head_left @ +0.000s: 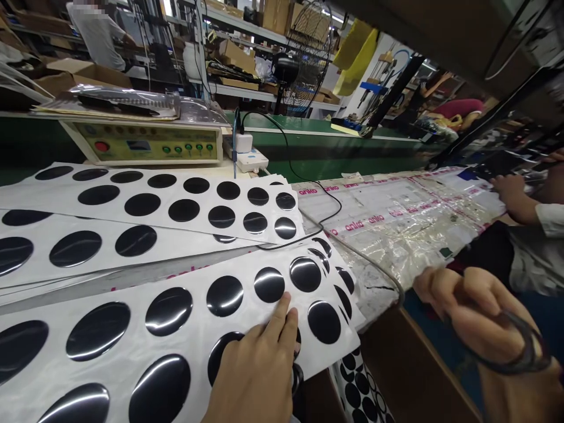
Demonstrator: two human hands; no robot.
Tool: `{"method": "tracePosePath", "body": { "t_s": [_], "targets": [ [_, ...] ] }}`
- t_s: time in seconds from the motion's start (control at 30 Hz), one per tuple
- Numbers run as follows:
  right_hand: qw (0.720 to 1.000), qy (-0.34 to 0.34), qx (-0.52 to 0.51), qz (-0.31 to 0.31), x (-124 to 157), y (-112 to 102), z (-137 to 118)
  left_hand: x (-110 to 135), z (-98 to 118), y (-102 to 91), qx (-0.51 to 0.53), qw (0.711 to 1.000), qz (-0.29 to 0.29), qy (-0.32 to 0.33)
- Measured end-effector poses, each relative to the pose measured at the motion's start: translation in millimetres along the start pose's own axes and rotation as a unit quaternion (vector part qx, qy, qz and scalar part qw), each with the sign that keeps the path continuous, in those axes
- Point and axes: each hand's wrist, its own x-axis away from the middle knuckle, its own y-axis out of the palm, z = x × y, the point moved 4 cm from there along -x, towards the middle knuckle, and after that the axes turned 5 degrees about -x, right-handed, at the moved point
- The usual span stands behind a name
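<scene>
My left hand (258,367) lies on a white sheet (198,282) bearing rows of glossy black ovals, near its right end. Its first two fingers are stretched out, the tips just below a black oval sticker (269,285). A dark curved thing (297,379) shows beside this hand; its kind is unclear. Off the sheet to the right, my right hand (480,317) is raised, slightly blurred, with fingers curled together. Whatever its fingertips may hold is hidden. A dark band (506,352) loops about its wrist.
More sticker sheets (185,200) are fanned behind. A control box (145,144), a white plug (244,142) and a black cable (337,205) are at the back. Sticker sheets (359,385) also sit below the table edge. Another person's hand (511,191) is at right.
</scene>
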Motion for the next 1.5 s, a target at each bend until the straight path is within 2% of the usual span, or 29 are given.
{"method": "tracePosePath", "body": {
  "t_s": [0.07,0.1,0.17,0.27,0.33,0.4,0.8,1.03,1.17,1.3,1.43,1.5],
  "targets": [
    [0.999,-0.026,0.024,0.002,-19.0,18.9,-2.6,0.5,0.9,-2.5,-0.015,0.999,0.044,-0.01],
    [0.999,-0.029,0.035,-0.021,-29.9,33.8,-1.5,0.4,1.4,-3.5,-0.026,0.997,0.072,-0.016],
    [0.991,-0.015,0.063,-0.116,-51.0,68.5,3.2,-0.6,1.8,-4.5,-0.056,0.989,0.131,-0.036],
    [0.952,-0.022,0.131,-0.275,-72.8,108.7,9.0,-3.1,1.9,-2.3,-0.108,0.972,0.199,-0.059],
    [0.92,-0.05,0.191,-0.34,-80.2,120.1,12.8,-5.3,1.5,1.2,-0.12,0.968,0.211,-0.059],
    [0.9,-0.074,0.222,-0.367,-84.1,122.6,17.4,-7.2,0.4,4.6,-0.11,0.971,0.203,-0.055],
    [0.906,-0.054,0.185,-0.377,-83.8,119.0,21.4,-9.5,0.7,5.8,-0.08,0.984,0.151,-0.047],
    [0.905,-0.055,0.165,-0.389,-90.3,126.3,18.9,-8.9,0.4,4.6,-0.075,0.987,0.134,-0.056],
    [0.907,-0.049,0.136,-0.396,-83.9,117.3,18.8,-9.5,-0.5,5.8,-0.063,0.988,0.129,-0.061],
    [0.924,-0.048,0.106,-0.364,-75.1,107.3,19.1,-10.3,0.1,6.8,-0.068,0.989,0.119,-0.054],
    [0.914,-0.07,0.145,-0.372,-74.9,118.0,19.1,-9.9,-1.1,6.3,-0.067,0.989,0.116,-0.059],
    [0.918,-0.078,0.155,-0.356,-78.5,122.6,19.9,-9.6,-1.7,5.6,-0.058,0.99,0.112,-0.063]
  ]
}}
